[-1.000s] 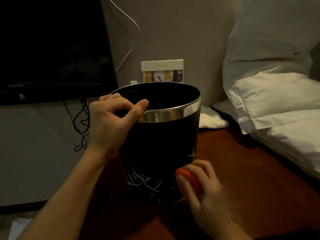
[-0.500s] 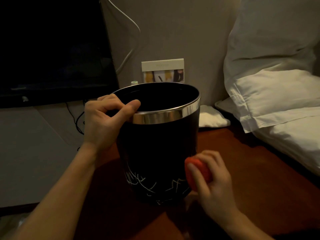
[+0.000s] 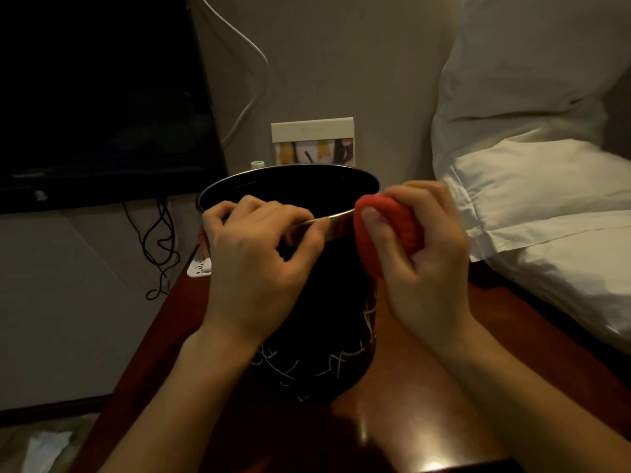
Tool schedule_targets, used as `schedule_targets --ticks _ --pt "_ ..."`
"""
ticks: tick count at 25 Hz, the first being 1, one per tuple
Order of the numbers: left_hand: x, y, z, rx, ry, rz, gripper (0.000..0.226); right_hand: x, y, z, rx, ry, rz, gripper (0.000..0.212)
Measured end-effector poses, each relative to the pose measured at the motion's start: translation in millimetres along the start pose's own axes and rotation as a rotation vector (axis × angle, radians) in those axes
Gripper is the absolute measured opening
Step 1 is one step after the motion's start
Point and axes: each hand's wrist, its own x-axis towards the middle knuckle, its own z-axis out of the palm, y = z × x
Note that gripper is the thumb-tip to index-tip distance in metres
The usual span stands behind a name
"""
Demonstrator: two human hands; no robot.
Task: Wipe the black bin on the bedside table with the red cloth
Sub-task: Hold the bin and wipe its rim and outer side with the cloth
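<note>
My left hand [image 3: 252, 268] pinches bin [image 3: 327, 336] rim; right hand [image 3: 420, 257] grips balled cloth [image 3: 386, 237] against rim. Bin likely light, slick, tippy: steady at rim.

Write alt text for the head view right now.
The right hand presses a bunched red cloth against the black bin near its silver rim, while the left hand grips that rim. The bin stands on a bedside table.

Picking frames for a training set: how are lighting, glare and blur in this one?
Head view: dim, warm light; the screen is nearly pure black; a small glare spot on the bedside table; the right hand with the red cloth is motion-blurred; the left hand on the black bin is sharper.
</note>
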Motion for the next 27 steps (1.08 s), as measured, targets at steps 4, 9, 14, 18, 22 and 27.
schedule_targets --ticks 4,9,14,18,22,27 --pt "4 -5 3 -0.069 0.074 -0.048 0.022 -76 14 12 -0.007 -0.199 0.112 0.025" --pt "7 -20 0 -0.173 0.109 -0.08 0.025 -101 15 17 0.012 -0.25 0.256 0.025" --pt "9 -36 -5 -0.24 0.111 -0.116 0.025 -23 3 15 0.015 0.019 0.08 0.016" --pt "7 -37 -3 -0.232 0.122 -0.11 0.027 -72 16 17 0.024 -0.109 0.155 0.022" --pt "7 -37 -2 -0.237 0.128 -0.109 0.027 -115 26 14 0.021 -0.265 0.256 0.026" --pt "8 -40 -2 -0.249 0.118 -0.105 0.028 -49 26 10 -0.016 -0.029 0.207 0.015"
